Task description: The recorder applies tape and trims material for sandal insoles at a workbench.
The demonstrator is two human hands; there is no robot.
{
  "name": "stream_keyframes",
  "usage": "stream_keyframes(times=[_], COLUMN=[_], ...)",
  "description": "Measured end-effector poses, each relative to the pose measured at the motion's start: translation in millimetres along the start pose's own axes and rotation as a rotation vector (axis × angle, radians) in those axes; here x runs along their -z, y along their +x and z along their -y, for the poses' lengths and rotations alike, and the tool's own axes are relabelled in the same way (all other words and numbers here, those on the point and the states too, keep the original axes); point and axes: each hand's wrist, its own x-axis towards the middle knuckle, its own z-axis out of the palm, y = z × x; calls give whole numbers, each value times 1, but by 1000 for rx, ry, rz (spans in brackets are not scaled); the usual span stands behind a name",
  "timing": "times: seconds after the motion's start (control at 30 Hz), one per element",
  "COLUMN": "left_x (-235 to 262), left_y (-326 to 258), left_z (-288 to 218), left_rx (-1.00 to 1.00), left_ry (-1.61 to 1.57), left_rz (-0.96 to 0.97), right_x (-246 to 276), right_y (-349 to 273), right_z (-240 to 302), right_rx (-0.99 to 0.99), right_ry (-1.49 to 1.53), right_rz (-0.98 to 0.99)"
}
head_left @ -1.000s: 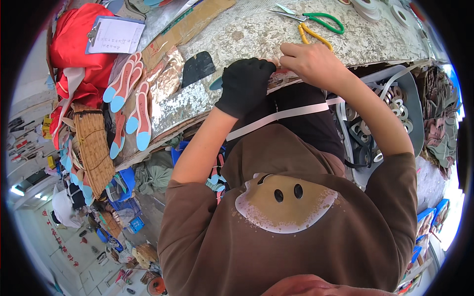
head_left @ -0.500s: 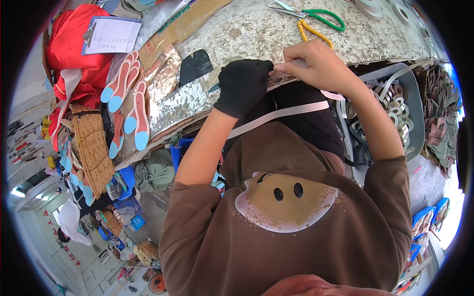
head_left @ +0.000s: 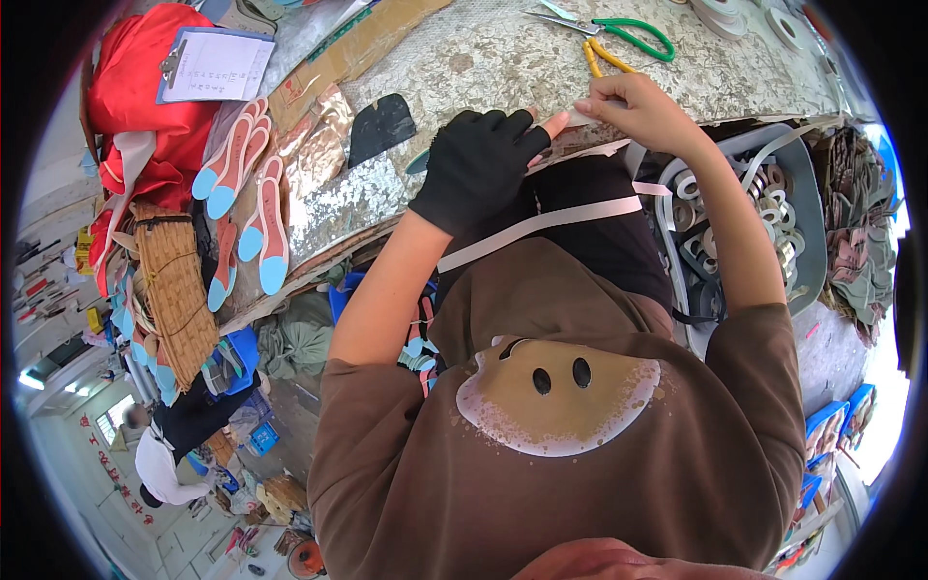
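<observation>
My left hand [head_left: 478, 164] wears a black fingerless glove and rests at the near edge of the mottled grey worktable [head_left: 483, 68]. Its bare fingertips pinch a small pale piece [head_left: 578, 118] together with my right hand [head_left: 643, 108], which is bare. A long pale strip of tape [head_left: 541, 224] runs from under the hands down across my dark lap. Green-handled scissors [head_left: 628, 31] and a yellow-handled tool [head_left: 604, 58] lie on the table just beyond my right hand.
Several pink-and-blue shoe insoles [head_left: 253, 188] lie at the table's left, beside a black cut piece [head_left: 382, 124], a clipboard [head_left: 211, 66] and red cloth [head_left: 145, 97]. A grey tray [head_left: 807, 222] of tape rolls sits at my right. A woven basket [head_left: 179, 290] hangs left. Another person [head_left: 164, 464] stands far below left.
Both hands stay together at the table edge, with only small finger shifts on the pale piece. The view has tilted slightly.
</observation>
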Motion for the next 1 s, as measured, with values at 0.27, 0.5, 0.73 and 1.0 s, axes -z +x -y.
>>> stream_keyframes(times=[0.27, 0.5, 0.73, 1.0], left_x=[-2, -4, 44, 81], left_y=[7, 41, 8, -32], left_z=[-2, 2, -6, -15], left_rx=[118, 244, 203, 562], left_ry=[-63, -88, -166, -457], left_rz=[-39, 182, 61, 10], right_x=[-1, -3, 12, -13], right_y=[-5, -3, -32, -39], right_z=[-5, 1, 23, 52], right_rx=[-16, -44, -5, -28], right_ry=[2, 6, 67, 281], right_rz=[-13, -62, -164, -233])
